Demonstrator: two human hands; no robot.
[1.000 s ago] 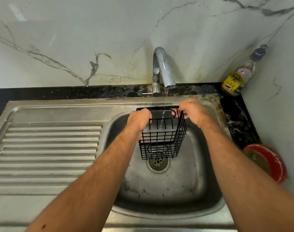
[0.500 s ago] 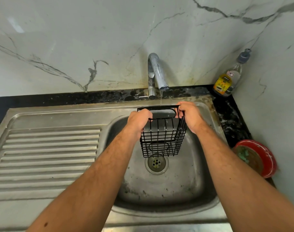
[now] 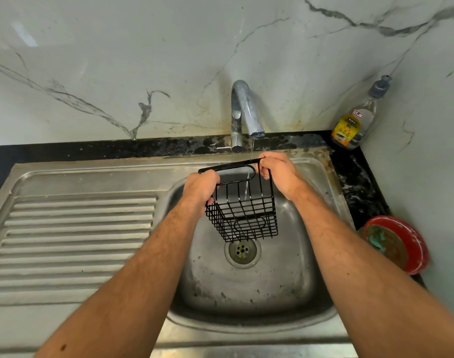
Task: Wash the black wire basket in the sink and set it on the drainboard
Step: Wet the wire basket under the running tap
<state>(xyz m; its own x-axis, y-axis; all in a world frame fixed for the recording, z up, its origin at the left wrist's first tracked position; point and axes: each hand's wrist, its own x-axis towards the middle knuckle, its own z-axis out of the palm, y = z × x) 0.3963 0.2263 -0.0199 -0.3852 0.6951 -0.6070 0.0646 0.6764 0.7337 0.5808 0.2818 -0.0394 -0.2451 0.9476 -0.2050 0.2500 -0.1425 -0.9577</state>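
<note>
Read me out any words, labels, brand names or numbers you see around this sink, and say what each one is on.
"GEL": orange-yellow label of the clear plastic bottle with a grey cap in the corner; the lines above and below it are too blurred to read.
Small white sticker on the same bottle: a red and blue mark, unreadable.
Nothing else carries text.

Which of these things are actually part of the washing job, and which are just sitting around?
In use: black wire basket, left hand, right hand, tap, sink, drainboard.
Lying about: dish soap bottle, red bowl.
</note>
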